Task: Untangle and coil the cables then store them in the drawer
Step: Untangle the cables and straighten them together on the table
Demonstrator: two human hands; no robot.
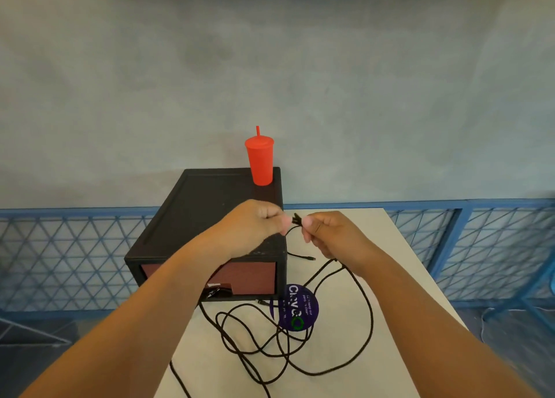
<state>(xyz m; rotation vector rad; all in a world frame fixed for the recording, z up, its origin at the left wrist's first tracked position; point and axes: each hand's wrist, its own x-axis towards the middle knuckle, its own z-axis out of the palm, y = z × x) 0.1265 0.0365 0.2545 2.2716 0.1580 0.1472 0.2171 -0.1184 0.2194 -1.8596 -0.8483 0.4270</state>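
Grey wall (270,67) behind, left hand (255,223) and right hand (327,232) pinch the cables (371,316) by their ends; below that grip, strands trail down, tangled on the desk (399,292).

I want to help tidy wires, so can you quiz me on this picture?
1. True or false: the red cup stands on the black drawer box.
2. What do the left hand and right hand pinch between them? A) black cable B) a straw C) a sticker
3. Fill in: most of the black cable lies in loose loops on the white ____.
Key: 1 true; 2 A; 3 table.
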